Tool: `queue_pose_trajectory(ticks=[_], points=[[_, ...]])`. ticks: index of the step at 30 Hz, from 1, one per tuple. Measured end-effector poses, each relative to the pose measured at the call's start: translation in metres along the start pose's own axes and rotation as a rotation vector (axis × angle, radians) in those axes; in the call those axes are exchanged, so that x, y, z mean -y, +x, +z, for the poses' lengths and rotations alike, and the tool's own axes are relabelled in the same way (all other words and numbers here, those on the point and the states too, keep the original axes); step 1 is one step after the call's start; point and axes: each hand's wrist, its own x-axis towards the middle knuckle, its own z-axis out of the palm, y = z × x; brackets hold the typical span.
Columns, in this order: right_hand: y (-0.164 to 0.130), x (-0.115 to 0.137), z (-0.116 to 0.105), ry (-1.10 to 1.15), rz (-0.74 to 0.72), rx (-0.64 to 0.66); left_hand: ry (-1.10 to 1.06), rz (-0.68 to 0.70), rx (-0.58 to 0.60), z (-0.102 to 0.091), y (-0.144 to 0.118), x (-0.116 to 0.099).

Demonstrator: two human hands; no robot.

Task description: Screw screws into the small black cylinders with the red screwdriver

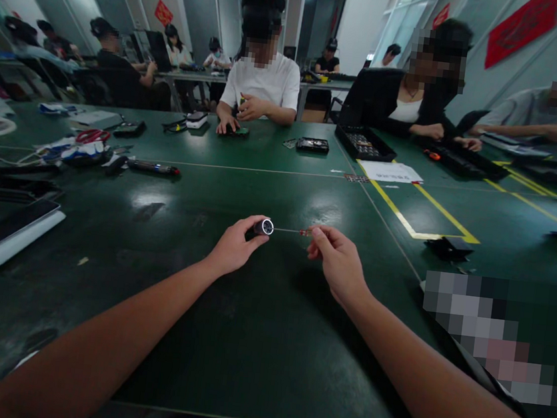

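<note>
Screwdriver handle (262, 227), a short dark cylinder with a silvery ring at its end, is sitting pinched in the fingers of the left hand (234, 247), just above the dark green worktop (253, 340) and near the middle of the view. Its ringed end is facing toward the right hand (336, 259), which is hovering close by, a little apart from the handle. That right hand is closing thumb and forefinger on a thin bit (292, 231), a slender metal shaft with a small reddish part by the fingertips; the shaft is running level between the two hands, and its far tip is reaching the handle's ringed end, though whether it is seated inside is too small to tell. Both forearms are stretching out from the bottom of the view, bare, with the hands held clear of the worktop surface. Farther off to the left, a pen-like tool (153, 168) is lying flat beside a tangle of cables (77, 149), and a tablet-like slab (1, 234) is resting at the left edge. Yellow tape lines (416, 214) are marking the worktop on the right, next to a white paper sheet (391, 171). Across the worktop, a person in a white shirt (262, 83) is sitting with hands over a small device.
</note>
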Motion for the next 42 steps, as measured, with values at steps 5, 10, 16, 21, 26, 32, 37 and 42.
queue_pose_trajectory(ticks=[5,10,16,21,26,32,37,42], points=[[-0.001,0.001,0.0,0.056,-0.023,0.026,0.029,0.006,0.001,0.0,0.0,0.0],[-0.008,0.007,-0.001,0.03,-0.154,0.115,0.066,0.052,-0.007,0.0,-0.001,0.0],[-0.018,0.021,0.001,-0.342,-0.223,-0.001,0.093,0.109,0.008,0.001,-0.002,-0.003],[-0.018,0.021,0.0,-0.465,-0.283,0.057,0.081,0.124,-0.006,0.002,-0.001,-0.002],[-0.018,0.02,-0.001,-0.422,-0.267,0.133,0.086,0.124,-0.003,0.002,-0.001,-0.001],[-0.018,0.023,0.0,-0.471,-0.208,0.079,0.114,0.119,0.014,0.0,-0.002,-0.004],[-0.018,0.022,-0.001,-0.431,-0.224,0.153,0.122,0.13,0.015,0.0,-0.002,-0.004],[-0.016,0.019,-0.003,-0.367,-0.181,0.172,0.132,0.115,0.031,0.0,-0.002,-0.001]])
